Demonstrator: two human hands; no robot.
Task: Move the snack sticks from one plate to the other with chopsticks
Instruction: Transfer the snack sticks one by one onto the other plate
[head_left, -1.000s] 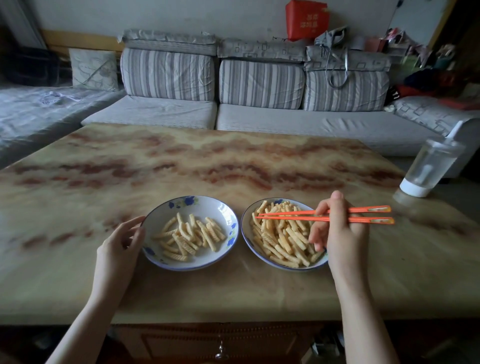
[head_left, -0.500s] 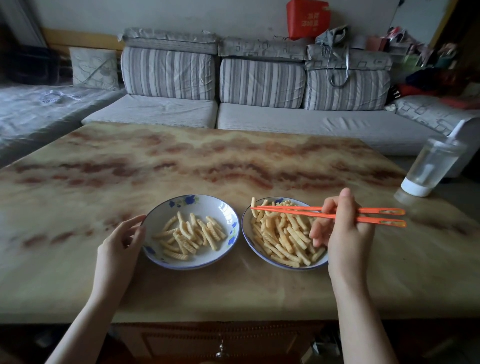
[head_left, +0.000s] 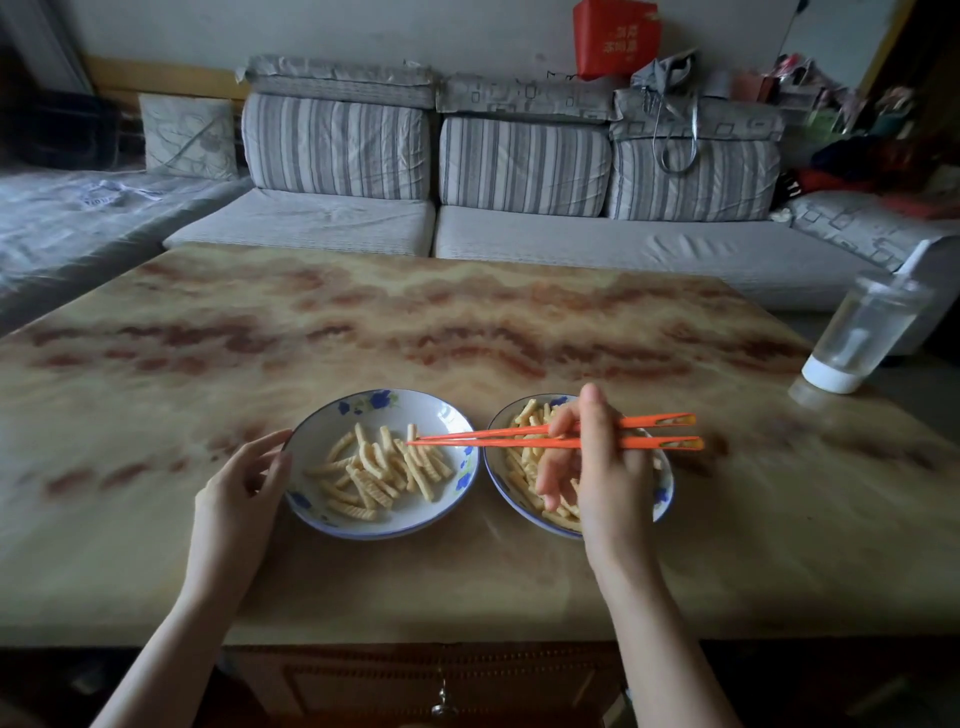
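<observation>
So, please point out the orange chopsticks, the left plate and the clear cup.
orange chopsticks (head_left: 498, 442): head view, lower stick's shaft.
left plate (head_left: 322, 452): head view, bare inner wall.
clear cup (head_left: 862, 332): head view, see-through body.

This is a home living room. A long grey sofa (head_left: 571, 244) with striped back cushions (head_left: 524, 161) runs behind a marbled table (head_left: 415, 322). A loose pillow (head_left: 189, 136) leans at the left, a red box (head_left: 616, 36) sits above, clothes (head_left: 857, 156) pile up at the right, and a lidded drinking cup (head_left: 862, 332) stands on the table's right edge.
</observation>
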